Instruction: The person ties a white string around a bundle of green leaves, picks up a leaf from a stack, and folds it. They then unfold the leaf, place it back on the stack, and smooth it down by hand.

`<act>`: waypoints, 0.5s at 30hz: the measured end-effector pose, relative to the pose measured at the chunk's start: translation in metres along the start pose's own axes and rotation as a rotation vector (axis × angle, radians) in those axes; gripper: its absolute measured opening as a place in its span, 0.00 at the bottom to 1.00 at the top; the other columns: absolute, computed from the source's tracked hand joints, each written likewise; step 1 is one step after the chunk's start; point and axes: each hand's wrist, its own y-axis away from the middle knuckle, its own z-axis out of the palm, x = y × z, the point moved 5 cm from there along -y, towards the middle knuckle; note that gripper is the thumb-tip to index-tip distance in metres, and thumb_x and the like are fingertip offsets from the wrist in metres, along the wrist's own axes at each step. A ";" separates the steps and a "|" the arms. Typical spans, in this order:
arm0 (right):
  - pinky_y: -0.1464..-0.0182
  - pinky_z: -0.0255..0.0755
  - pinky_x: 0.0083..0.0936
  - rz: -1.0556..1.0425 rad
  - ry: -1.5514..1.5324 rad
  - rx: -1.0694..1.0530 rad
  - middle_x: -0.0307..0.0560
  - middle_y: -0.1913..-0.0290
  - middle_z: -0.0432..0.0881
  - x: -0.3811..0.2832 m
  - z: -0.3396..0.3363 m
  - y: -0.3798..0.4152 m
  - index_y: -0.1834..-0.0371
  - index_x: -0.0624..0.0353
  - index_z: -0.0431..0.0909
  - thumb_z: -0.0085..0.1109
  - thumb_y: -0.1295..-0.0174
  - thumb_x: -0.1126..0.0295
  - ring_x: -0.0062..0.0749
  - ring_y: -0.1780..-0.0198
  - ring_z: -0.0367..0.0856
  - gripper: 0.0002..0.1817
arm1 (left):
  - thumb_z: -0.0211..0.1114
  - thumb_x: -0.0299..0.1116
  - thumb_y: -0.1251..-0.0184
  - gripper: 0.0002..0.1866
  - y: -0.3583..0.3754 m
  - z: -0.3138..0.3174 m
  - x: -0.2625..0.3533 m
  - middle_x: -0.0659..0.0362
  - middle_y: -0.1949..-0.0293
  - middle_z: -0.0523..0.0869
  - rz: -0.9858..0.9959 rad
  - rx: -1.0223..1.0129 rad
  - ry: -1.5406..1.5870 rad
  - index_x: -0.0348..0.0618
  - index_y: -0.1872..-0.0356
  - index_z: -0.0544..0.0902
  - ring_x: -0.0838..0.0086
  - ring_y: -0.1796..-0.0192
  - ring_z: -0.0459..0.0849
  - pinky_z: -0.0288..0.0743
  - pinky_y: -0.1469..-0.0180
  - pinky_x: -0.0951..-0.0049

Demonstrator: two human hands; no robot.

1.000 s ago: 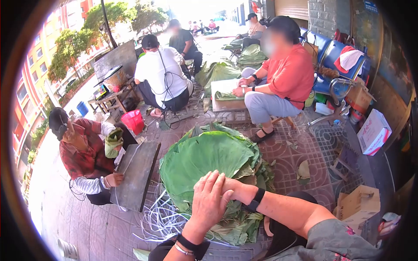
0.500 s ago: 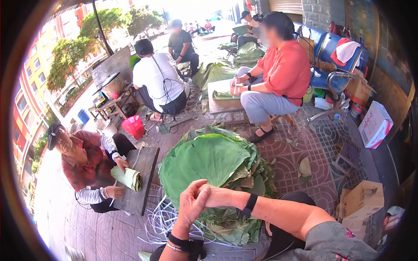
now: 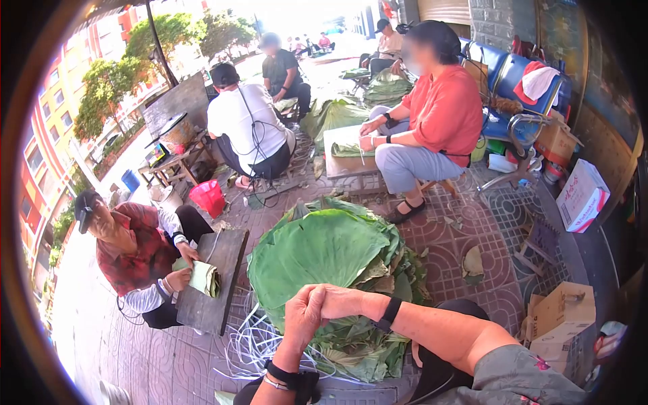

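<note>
My left hand point(image 3: 302, 316) and my right hand point(image 3: 343, 303) are clasped together, fingers closed around each other, above the near edge of a leaf pile. No object shows between them. Beneath and beyond them lies a tall stack of large green lotus leaves point(image 3: 317, 246), a broad one on top and curled, browning edges at the right. Beside my left wrist, loose white plastic strips point(image 3: 253, 344) lie in a tangle next to the stack. Both my wrists wear black bands.
At left a co-worker holds a folded leaf bundle point(image 3: 204, 278) on a dark wooden board point(image 3: 226, 270). A person in a red top sits ahead with a leaf bundle on a pale board point(image 3: 341, 164). Cardboard boxes point(image 3: 561, 310) stand at right; a red bucket point(image 3: 208, 197) is farther left.
My hands have closed more tightly together, the left fingers folding in. The co-worker at left has brought one hand up onto the leaf bundle.
</note>
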 end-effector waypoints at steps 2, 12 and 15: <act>0.71 0.82 0.28 0.034 0.017 -0.006 0.49 0.65 0.85 0.000 0.001 -0.002 0.53 0.65 0.75 0.51 0.42 0.79 0.31 0.69 0.86 0.13 | 0.58 0.43 0.23 0.19 0.000 -0.001 0.000 0.63 0.79 0.80 -0.004 0.015 0.017 0.33 0.58 0.83 0.83 0.80 0.76 0.66 0.79 0.81; 0.70 0.80 0.24 -0.146 -0.031 0.104 0.43 0.67 0.84 -0.012 0.002 -0.009 0.57 0.62 0.78 0.54 0.35 0.71 0.26 0.70 0.84 0.08 | 0.54 0.44 0.22 0.19 -0.010 -0.018 -0.016 0.65 0.77 0.80 0.123 0.272 0.226 0.35 0.60 0.82 0.82 0.81 0.74 0.65 0.81 0.81; 0.68 0.79 0.23 -0.106 -0.390 0.010 0.36 0.69 0.83 -0.021 0.009 -0.009 0.61 0.58 0.79 0.54 0.28 0.56 0.20 0.68 0.83 0.16 | 0.56 0.43 0.24 0.18 -0.010 -0.014 -0.012 0.65 0.76 0.79 0.075 0.339 0.496 0.35 0.54 0.80 0.84 0.82 0.71 0.62 0.82 0.82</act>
